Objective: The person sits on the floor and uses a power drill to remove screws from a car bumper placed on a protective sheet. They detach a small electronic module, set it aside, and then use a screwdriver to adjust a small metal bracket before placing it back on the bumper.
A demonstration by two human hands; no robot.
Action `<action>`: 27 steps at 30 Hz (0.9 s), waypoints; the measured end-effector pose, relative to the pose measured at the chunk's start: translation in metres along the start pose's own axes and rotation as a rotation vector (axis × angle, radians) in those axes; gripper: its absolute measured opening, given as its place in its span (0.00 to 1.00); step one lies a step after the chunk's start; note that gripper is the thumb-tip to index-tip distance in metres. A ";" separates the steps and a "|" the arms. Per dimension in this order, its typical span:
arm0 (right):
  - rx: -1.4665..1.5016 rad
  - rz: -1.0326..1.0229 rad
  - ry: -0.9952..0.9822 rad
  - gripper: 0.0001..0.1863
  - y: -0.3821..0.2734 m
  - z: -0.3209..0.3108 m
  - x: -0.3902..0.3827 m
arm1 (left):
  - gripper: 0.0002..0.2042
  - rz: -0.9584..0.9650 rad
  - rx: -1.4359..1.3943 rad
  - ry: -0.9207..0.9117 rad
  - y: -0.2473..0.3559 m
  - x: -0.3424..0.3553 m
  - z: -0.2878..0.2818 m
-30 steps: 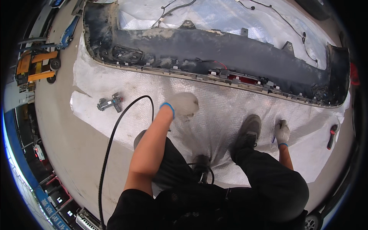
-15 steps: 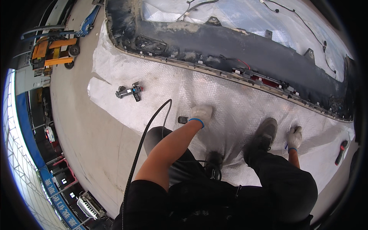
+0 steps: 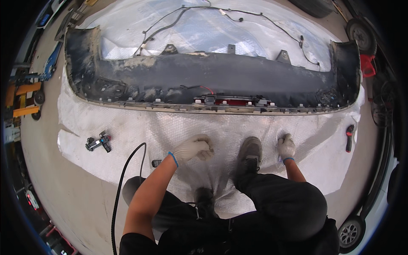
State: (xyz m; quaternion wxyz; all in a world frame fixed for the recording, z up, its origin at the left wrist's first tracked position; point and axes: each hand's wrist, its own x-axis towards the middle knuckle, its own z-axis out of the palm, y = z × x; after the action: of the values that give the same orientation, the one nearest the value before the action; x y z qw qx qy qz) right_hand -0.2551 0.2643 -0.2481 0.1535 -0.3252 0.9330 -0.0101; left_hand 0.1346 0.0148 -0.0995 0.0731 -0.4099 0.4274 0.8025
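In a white work glove with a blue cuff, my left hand [image 3: 196, 148] is over the bubble wrap, its fingers curled; anything inside them is hidden. Beside its wrist lies a small black rectangular part [image 3: 157, 163]. My right hand [image 3: 286, 146], gloved alike, is closed beyond my right knee, close to the shoe. A thin blue bit shows by its wrist, too small to name. Ahead of both hands lies a dusty black car bumper [image 3: 255, 72], inner side up, with a red-and-black lamp strip [image 3: 233, 100] along its near edge.
Bubble wrap [image 3: 314, 127] covers the floor. A black-and-grey tool [image 3: 98, 142] lies at left, a red-and-black screwdriver-like tool [image 3: 349, 138] at right. A black cable [image 3: 121, 182] loops by my left leg. Loose wiring [image 3: 165, 27] lies behind the bumper. Wheels [image 3: 361, 36] stand far right.
My view has turned to the right, so the bumper appears more level. My left hand has moved from beside the small black part, fingers now curled inward. The right hand stays closed.
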 end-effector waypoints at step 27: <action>0.054 -0.723 0.236 0.25 -0.123 -0.113 -0.006 | 0.04 0.605 0.846 0.674 0.058 0.105 0.052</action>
State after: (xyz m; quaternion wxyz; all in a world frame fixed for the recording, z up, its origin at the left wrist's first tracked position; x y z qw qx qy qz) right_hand -0.2092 0.1621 -0.1245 0.0398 -0.6258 0.7688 -0.1253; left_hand 0.0082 -0.0068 -0.1235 -0.1404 -0.4369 0.8055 0.3750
